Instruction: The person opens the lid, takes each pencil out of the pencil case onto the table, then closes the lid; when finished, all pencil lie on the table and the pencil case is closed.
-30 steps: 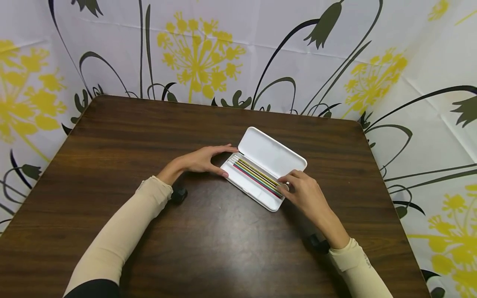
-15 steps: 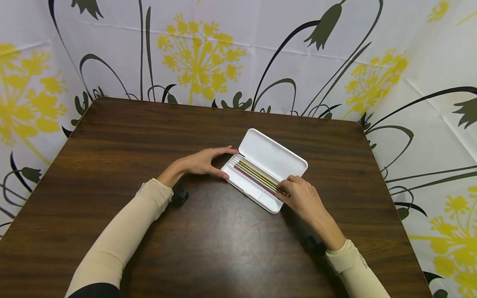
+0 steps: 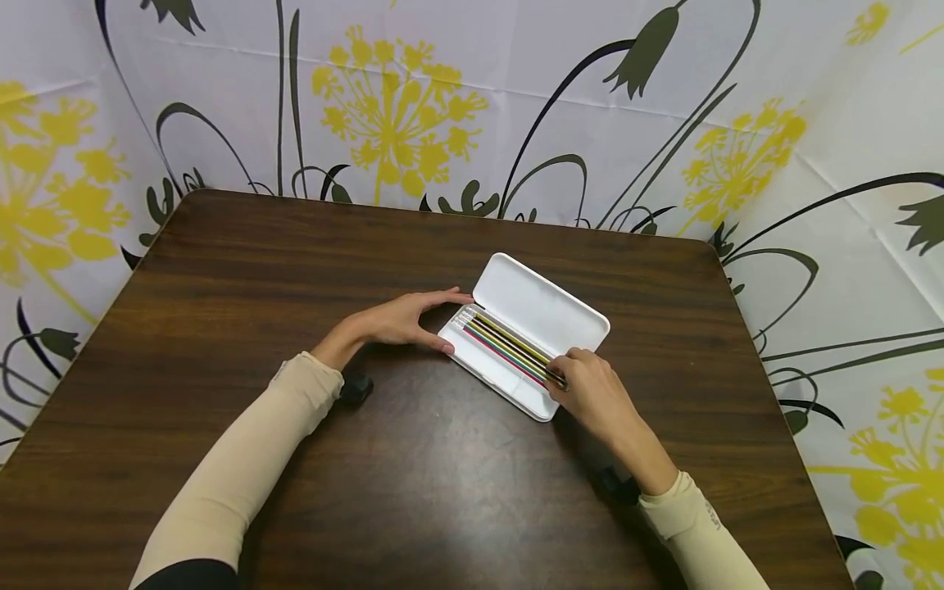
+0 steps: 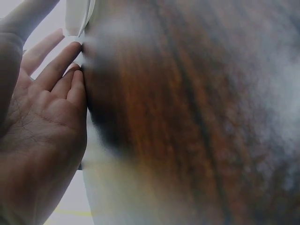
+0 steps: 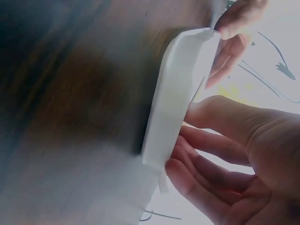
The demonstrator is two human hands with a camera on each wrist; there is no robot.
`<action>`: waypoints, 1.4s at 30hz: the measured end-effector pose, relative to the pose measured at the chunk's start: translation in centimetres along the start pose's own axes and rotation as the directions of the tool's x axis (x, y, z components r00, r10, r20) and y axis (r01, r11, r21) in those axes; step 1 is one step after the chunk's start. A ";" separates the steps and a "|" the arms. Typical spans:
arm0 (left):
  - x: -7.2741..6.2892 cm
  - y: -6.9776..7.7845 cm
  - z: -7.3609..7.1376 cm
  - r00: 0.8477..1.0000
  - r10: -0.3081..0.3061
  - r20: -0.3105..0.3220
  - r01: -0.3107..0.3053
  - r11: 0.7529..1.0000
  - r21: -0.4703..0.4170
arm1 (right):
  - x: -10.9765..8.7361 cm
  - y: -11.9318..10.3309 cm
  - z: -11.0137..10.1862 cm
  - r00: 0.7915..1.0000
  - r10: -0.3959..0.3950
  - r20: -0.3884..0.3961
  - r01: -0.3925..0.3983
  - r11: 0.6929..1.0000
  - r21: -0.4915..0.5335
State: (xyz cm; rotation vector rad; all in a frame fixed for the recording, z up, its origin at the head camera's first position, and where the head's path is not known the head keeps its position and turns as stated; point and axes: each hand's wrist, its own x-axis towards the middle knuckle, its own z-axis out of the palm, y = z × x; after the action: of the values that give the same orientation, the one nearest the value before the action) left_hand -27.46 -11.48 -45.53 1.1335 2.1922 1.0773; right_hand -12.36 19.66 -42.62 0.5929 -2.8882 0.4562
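Note:
A white pencil case (image 3: pixel 501 392) lies with its lid (image 3: pixel 541 301) raised on the table, set at a slant. Several pencils (image 3: pixel 509 348), striped black and gold plus red, green and yellow, lie side by side in it. My right hand (image 3: pixel 596 395) reaches over the case's right end, and its thumb and fingertips pinch pencils there; dark pencil ends show beside the fingers. How many it pinches is hidden. At the other end my left hand (image 3: pixel 398 318) rests with thumb and fingers spread, the thumb touching the near corner; its palm shows in the left wrist view (image 4: pixel 47 108).
The brown wooden table (image 3: pixel 295 246) extends around the case. A white cloth with yellow and dark flower prints (image 3: pixel 413 106) hangs behind and beside it. Dark wrist cameras (image 3: pixel 356 390) sit under both forearms.
My right hand has shifted slightly left, and its fingertips have closed over the pencil ends. The pencils near it have moved a little. My left hand and the case stay almost still.

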 end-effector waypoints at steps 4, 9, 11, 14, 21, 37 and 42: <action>0.1 0.0 -0.1 1.000 -0.015 0.005 0.015 1.000 0.007 | 0.3 -0.1 -0.1 0.999 0.027 0.031 -0.028 0.999 0.033; 0.3 0.0 -0.2 1.000 -0.018 0.010 0.018 1.000 0.019 | 0.6 -0.2 -0.3 0.994 0.074 0.083 -0.079 0.995 0.060; 0.3 0.0 -0.2 1.000 -0.018 0.011 0.018 1.000 0.018 | 0.6 -0.2 -0.3 0.991 0.088 0.097 -0.095 0.993 0.071; 0.3 0.0 -0.2 1.000 -0.019 0.009 0.019 1.000 0.014 | 0.7 -0.3 -0.5 0.988 0.106 0.111 -0.115 0.990 0.085; 0.1 1.2 -0.1 1.000 -0.006 -0.009 0.006 1.000 -0.023 | 0.6 -0.1 -0.6 0.987 0.123 0.105 -0.138 0.981 0.140; -1.0 4.3 -1.0 1.000 -0.017 0.009 0.017 0.999 -0.045 | 0.2 0.5 -1.0 0.992 0.090 0.088 -0.107 0.971 0.212; -0.7 2.4 -0.3 1.000 -0.005 -0.006 0.004 0.999 -0.048 | 0.0 0.7 -1.0 0.995 0.096 0.031 -0.101 0.969 0.227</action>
State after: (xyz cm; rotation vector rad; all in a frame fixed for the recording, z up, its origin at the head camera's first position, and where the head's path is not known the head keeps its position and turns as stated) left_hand -26.12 -11.36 -43.41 1.1050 2.1605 1.1272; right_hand -12.52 20.63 -41.90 0.4885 -2.9152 0.8091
